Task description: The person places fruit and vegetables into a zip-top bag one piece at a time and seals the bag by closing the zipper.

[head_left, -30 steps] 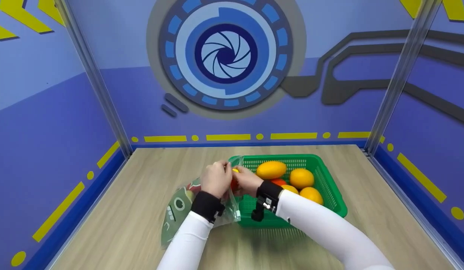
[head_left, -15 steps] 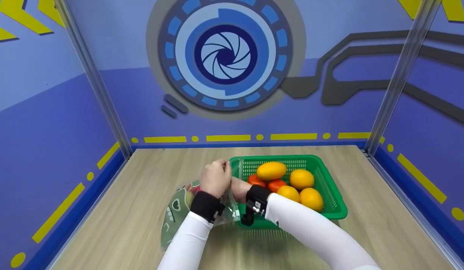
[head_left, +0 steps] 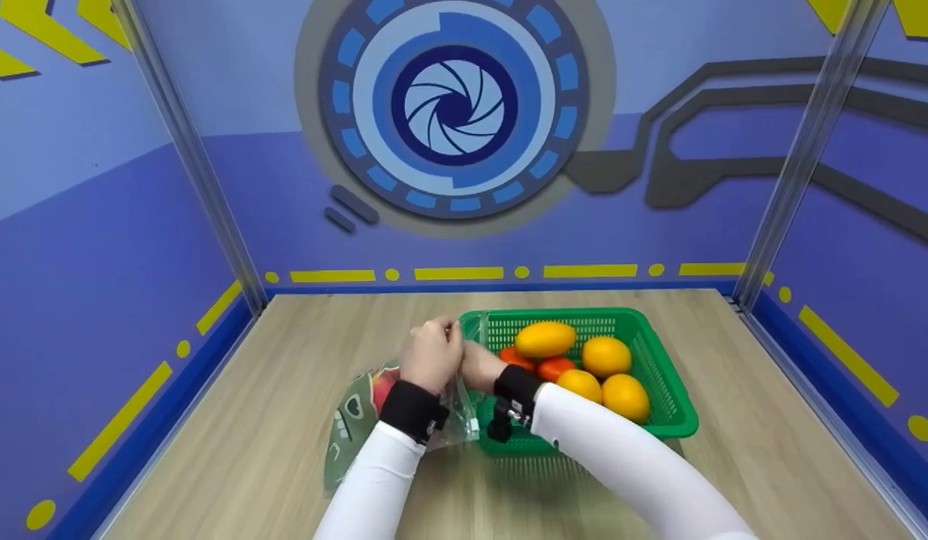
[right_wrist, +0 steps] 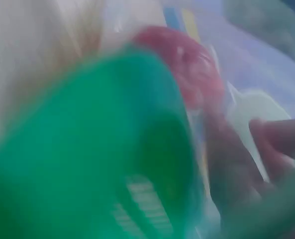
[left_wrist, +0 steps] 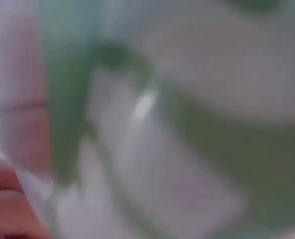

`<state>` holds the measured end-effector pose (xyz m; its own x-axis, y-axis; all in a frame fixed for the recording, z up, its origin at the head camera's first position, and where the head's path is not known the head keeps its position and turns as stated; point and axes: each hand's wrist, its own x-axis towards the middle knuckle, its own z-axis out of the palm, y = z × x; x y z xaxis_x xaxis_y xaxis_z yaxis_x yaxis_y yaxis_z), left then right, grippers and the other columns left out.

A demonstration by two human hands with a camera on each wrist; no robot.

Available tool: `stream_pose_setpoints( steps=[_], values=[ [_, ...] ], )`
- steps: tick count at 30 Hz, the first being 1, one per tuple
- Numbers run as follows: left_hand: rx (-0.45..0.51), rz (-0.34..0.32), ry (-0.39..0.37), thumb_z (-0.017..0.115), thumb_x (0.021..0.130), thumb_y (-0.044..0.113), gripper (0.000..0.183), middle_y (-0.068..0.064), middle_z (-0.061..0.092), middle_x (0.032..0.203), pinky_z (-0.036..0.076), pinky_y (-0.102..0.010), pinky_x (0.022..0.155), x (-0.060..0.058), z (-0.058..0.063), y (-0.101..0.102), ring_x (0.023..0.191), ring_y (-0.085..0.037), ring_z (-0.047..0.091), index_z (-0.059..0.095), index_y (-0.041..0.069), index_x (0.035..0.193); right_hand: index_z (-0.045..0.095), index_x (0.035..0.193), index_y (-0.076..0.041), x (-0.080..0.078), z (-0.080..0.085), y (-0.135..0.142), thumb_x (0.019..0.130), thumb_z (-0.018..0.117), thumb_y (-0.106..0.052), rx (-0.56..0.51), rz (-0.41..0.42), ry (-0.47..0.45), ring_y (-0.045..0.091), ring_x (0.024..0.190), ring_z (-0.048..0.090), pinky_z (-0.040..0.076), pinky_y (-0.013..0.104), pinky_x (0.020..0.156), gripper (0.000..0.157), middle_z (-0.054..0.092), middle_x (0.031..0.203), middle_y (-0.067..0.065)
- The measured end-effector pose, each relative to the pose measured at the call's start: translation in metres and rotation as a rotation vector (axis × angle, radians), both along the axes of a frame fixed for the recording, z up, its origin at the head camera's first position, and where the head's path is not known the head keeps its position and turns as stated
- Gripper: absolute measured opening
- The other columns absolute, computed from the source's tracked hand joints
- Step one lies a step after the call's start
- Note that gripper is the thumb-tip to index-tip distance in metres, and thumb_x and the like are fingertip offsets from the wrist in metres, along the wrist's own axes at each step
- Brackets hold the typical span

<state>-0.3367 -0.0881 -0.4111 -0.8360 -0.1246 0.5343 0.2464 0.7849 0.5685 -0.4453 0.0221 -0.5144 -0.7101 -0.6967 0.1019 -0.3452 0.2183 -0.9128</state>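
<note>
Left hand [head_left: 431, 356] clamped on printed bag [head_left: 349, 427], left of green basket [head_left: 681, 397]. Right hand [head_left: 482, 366] at bag's mouth; fingers hidden, cannot tell. Advise: brace mouth wide, avoid snagging plastic.

We reach in from the near side with both arms in white sleeves [head_left: 629, 454], a black wristband [head_left: 415, 411] around each wrist. Our left forearm [head_left: 373, 480] slants far and slightly right, and our left hand [head_left: 430, 356] sits back upward, its fingers [head_left: 454, 337] bent at the right. From the near right, our right forearm [head_left: 584, 424] brings our right hand [head_left: 480, 366] just beside it, fingertips hidden from above.
</note>
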Motion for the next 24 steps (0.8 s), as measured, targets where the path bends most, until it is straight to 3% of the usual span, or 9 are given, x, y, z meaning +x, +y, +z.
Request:
stream_pose_setpoints(
  steps=[2, 4, 6, 9, 12, 14, 18, 21, 24],
  values=[
    [-0.004, 0.005, -0.014, 0.065, 0.099, 0.017, 0.021, -0.015, 0.078, 0.086, 0.058, -0.044, 0.064, 0.0, -0.001, -0.001, 0.071, -0.027, 0.073, 0.079, 0.002, 0.095, 0.07, 0.1, -0.005, 0.036, 0.048, 0.013, 0.098, 0.056, -0.009, 0.135, -0.11, 0.186, 0.004, 0.066, 0.049, 0.043, 0.023, 0.064, 0.014, 0.061, 0.078, -0.004],
    [-0.013, 0.006, -0.024, 0.065, 0.099, 0.017, 0.021, -0.013, 0.076, 0.081, 0.054, -0.039, 0.059, -0.001, -0.001, -0.002, 0.063, -0.022, 0.067, 0.079, 0.002, 0.095, 0.064, 0.083, -0.006, 0.056, 0.078, 0.024, 0.098, 0.06, -0.012, 0.206, -0.221, 0.159, 0.009, 0.057, 0.041, 0.038, 0.025, 0.06, 0.017, 0.05, 0.066, -0.002],
    [-0.021, 0.011, -0.026, 0.065, 0.099, 0.017, 0.021, -0.011, 0.075, 0.077, 0.05, -0.036, 0.056, -0.001, 0.0, -0.002, 0.059, -0.02, 0.063, 0.079, 0.003, 0.094, 0.056, 0.081, -0.008, 0.057, 0.084, 0.033, 0.1, 0.065, -0.021, 0.26, -0.305, 0.184, 0.011, 0.057, 0.039, 0.035, 0.027, 0.062, 0.025, 0.043, 0.068, -0.002],
    [-0.027, 0.017, -0.027, 0.065, 0.099, 0.017, 0.02, -0.01, 0.076, 0.078, 0.051, -0.038, 0.057, -0.001, 0.003, -0.003, 0.06, -0.02, 0.065, 0.079, 0.003, 0.095, 0.058, 0.096, -0.007, 0.052, 0.083, 0.046, 0.098, 0.069, -0.038, 0.387, -0.391, 0.168, 0.019, 0.068, 0.052, 0.044, 0.032, 0.068, 0.033, 0.055, 0.08, 0.003],
    [-0.019, 0.016, -0.032, 0.065, 0.099, 0.017, 0.021, -0.012, 0.078, 0.084, 0.056, -0.042, 0.061, -0.001, 0.006, -0.004, 0.065, -0.024, 0.07, 0.079, 0.002, 0.097, 0.065, 0.115, -0.002, 0.051, 0.081, 0.054, 0.099, 0.065, -0.045, 0.522, -0.302, 0.013, 0.029, 0.084, 0.069, 0.051, 0.032, 0.071, 0.046, 0.072, 0.097, 0.013],
    [-0.013, 0.011, -0.043, 0.064, 0.1, 0.017, 0.021, -0.013, 0.078, 0.084, 0.056, -0.042, 0.061, -0.001, 0.007, -0.005, 0.065, -0.023, 0.07, 0.079, 0.002, 0.097, 0.072, 0.112, -0.004, 0.05, 0.079, 0.056, 0.1, 0.064, -0.046, 0.576, -0.194, -0.085, 0.03, 0.089, 0.074, 0.052, 0.028, 0.066, 0.045, 0.078, 0.101, 0.015],
    [-0.006, 0.005, -0.057, 0.061, 0.102, 0.016, 0.023, -0.012, 0.074, 0.078, 0.051, -0.036, 0.056, -0.001, 0.012, -0.011, 0.06, -0.021, 0.064, 0.077, 0.001, 0.095, 0.076, 0.097, -0.008, 0.051, 0.081, 0.054, 0.102, 0.063, -0.033, 0.496, -0.1, -0.173, 0.021, 0.079, 0.075, 0.045, 0.021, 0.056, 0.029, 0.079, 0.101, 0.015],
    [0.002, 0.019, -0.062, 0.06, 0.103, 0.016, 0.024, -0.012, 0.07, 0.073, 0.048, -0.034, 0.055, -0.002, 0.021, -0.019, 0.058, -0.021, 0.062, 0.077, 0.001, 0.094, 0.07, 0.089, -0.008, 0.052, 0.09, 0.047, 0.104, 0.059, -0.024, 0.364, -0.127, -0.198, 0.015, 0.071, 0.072, 0.043, 0.021, 0.054, 0.024, 0.078, 0.096, 0.015],
    [0.009, 0.05, -0.064, 0.059, 0.103, 0.016, 0.025, -0.014, 0.071, 0.076, 0.052, -0.036, 0.059, -0.003, 0.035, -0.033, 0.06, -0.022, 0.063, 0.078, 0.0, 0.099, 0.068, 0.095, -0.007, 0.051, 0.106, 0.039, 0.106, 0.053, -0.023, 0.224, -0.158, -0.271, 0.014, 0.076, 0.074, 0.047, 0.022, 0.059, 0.023, 0.078, 0.103, 0.013]
  ],
)
